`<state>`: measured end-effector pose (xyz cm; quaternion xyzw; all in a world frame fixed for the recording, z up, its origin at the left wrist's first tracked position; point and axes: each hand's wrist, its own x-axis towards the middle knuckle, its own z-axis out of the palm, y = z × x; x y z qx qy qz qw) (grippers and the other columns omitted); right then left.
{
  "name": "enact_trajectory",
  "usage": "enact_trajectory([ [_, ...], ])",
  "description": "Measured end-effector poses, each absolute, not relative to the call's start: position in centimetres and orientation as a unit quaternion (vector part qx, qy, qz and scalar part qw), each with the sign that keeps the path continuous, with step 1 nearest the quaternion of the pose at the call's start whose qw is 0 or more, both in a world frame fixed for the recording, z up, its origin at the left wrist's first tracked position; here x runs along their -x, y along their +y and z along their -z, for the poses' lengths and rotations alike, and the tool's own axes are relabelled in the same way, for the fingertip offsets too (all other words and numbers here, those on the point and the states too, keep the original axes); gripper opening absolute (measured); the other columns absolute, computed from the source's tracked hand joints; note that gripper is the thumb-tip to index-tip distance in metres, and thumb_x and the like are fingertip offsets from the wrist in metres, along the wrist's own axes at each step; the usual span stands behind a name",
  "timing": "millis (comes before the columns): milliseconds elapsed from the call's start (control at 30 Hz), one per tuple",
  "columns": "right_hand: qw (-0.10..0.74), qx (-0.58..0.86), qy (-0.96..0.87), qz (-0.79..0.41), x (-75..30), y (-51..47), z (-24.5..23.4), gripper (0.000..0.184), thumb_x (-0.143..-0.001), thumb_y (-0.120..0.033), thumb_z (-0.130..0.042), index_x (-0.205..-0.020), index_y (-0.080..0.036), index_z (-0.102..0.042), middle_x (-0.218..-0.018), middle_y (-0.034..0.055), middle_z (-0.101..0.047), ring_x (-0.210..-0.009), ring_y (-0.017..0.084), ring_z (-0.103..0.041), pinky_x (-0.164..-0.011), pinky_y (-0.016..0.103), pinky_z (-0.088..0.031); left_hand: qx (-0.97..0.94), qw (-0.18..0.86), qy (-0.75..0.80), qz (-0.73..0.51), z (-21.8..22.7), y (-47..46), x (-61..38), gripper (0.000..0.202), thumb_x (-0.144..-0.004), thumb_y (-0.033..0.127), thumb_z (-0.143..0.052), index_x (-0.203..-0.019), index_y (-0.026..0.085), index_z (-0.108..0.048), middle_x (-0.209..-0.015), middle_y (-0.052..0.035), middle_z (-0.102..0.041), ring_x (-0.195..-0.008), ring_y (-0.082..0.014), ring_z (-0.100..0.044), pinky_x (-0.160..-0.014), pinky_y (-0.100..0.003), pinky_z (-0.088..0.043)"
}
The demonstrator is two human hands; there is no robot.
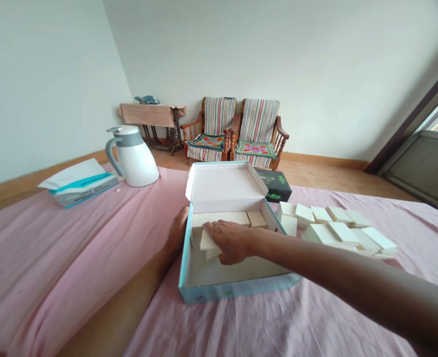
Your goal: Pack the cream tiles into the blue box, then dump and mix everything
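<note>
A light-blue cardboard box (241, 290) stands in front of me with its white lid (226, 179) folded back. Inside it, my right hand (231, 242) is closed on a small stack of cream-white cards (208, 242), near the left wall. Further stacks of cards (256, 219) lie along the box's back wall, partly covered by the hand. My left hand (179, 227) lies against the outside of the box's left wall; most of its fingers are hidden.
Several stacks of white cards (330, 233) lie right of the box on the pink cloth (137, 238). Behind the lid sits a black box (280, 186). At the left are a white jug (137, 161) and a tissue pack (83, 186). Two wooden chairs (258, 126) stand beyond.
</note>
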<state>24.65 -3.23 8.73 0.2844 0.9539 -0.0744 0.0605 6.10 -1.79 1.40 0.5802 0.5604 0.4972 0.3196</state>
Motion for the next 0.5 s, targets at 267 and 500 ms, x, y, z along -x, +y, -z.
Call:
enact_trajectory([
  [267,0.04,-0.27,0.962,0.02,-23.9,-3.2,-6.8,0.057,-0.062,-0.016,-0.065,-0.116,-0.008,-0.045,-0.104,0.015,-0.061,-0.095,0.027,-0.058,-0.076,0.038,-0.051,-0.587,0.297,0.57,-0.492,-0.9,-1.6,-6.0,0.018,-0.076,0.038,-0.049,-0.072,0.021,-0.048,-0.072,0.0,-0.059,-0.072,-0.0195,-0.052,-0.066,-0.031,-0.044],
  [500,-0.001,-0.284,0.958,0.049,-25.6,-4.0,-9.3,0.076,-0.062,-0.024,-0.074,-0.129,-0.008,-0.042,-0.115,0.019,-0.058,-0.105,0.03,-0.055,-0.085,0.041,-0.048,-0.596,0.289,0.574,-0.481,-1.5,-1.9,-6.2,0.021,-0.074,0.04,-0.053,-0.077,0.019,-0.053,-0.078,-0.0029,-0.063,-0.077,-0.0229,-0.056,-0.068,-0.034,-0.046],
])
